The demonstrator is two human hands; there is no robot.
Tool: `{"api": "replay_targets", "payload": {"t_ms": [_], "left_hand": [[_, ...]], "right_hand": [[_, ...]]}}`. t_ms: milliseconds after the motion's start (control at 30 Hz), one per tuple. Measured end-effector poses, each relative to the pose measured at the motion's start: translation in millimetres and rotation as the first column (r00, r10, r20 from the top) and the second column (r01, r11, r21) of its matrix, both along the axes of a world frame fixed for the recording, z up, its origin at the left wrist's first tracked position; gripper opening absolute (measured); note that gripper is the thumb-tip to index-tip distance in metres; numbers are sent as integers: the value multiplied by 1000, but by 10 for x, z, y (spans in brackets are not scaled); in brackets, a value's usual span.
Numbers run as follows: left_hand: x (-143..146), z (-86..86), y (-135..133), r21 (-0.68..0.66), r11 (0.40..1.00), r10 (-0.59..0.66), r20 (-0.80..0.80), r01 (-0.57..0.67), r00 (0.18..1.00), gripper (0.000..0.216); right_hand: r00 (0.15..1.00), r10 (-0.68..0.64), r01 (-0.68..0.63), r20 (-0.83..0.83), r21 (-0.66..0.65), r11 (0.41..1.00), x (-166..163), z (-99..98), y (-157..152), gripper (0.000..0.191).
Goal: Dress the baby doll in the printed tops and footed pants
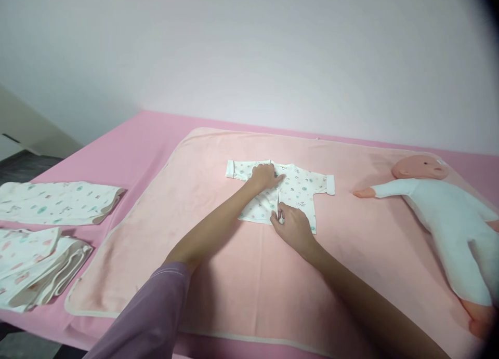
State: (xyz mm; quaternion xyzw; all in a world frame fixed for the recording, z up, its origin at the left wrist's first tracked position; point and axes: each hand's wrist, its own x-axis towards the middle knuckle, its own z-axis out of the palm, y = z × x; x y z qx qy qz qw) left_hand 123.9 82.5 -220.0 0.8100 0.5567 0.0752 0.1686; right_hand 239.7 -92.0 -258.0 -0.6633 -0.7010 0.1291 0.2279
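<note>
A small white baby shirt with a scattered print lies spread out, its sleeves stretched to both sides and its front opening running down the middle. At the neck end, my left hand is closed on the cloth beside the opening, fingers curled under and thumb stretched to the right. Lower down, my right hand pinches the edge of the front opening near the hem between thumb and fingers. My hands hide parts of the shirt's left front panel and the neckline.
Beneath the shirt is a peach blanket with pale trim, on a pink-covered table. A baby doll in white lies at the right. Folded printed cloths and another folded stack sit at the left edge. A wall stands behind.
</note>
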Motion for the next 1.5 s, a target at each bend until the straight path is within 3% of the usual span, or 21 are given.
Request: {"api": "replay_targets", "payload": {"t_ms": [167,400,600,767,867,1000,1100,1233,1367,1433,1500], "left_hand": [[-17,28,21,-41,999,-5,-14,4,1000,34],[-224,142,184,-146,986,-63,81,74,995,24],[-502,239,413,-184,980,-38,175,71,984,23],[-855,375,593,-220,975,25,213,23,977,31],[-1051,402,626,-204,978,72,183,-34,980,35],[-1140,294,603,-166,986,48,135,-25,990,30],[-1081,215,579,-147,989,14,123,5,992,30],[-965,225,431,-71,997,39,74,-34,996,33],[-1056,214,-4,231,969,76,43,-84,996,33],[-1218,151,-288,354,932,71,49,-84,996,28],[-1413,61,-547,366,924,98,45,-108,994,26]], "right_hand": [[1000,17,-17,-1,9,1000,-10,4,2,34],[993,4,-17,-114,-112,994,23,131,-16,37],[983,50,-43,-175,40,998,-195,461,98,25],[953,263,-234,-150,187,954,-650,675,423,19],[871,464,-421,-160,242,874,-753,597,551,7],[820,561,-524,-113,245,816,-590,287,519,33],[795,606,-588,-24,213,780,-460,78,440,43],[720,692,-688,49,181,703,-431,-6,404,50],[697,713,-713,76,181,678,-451,8,413,51],[721,688,-686,82,220,693,-461,20,407,47],[806,591,-575,40,288,765,-468,35,393,43]]}}
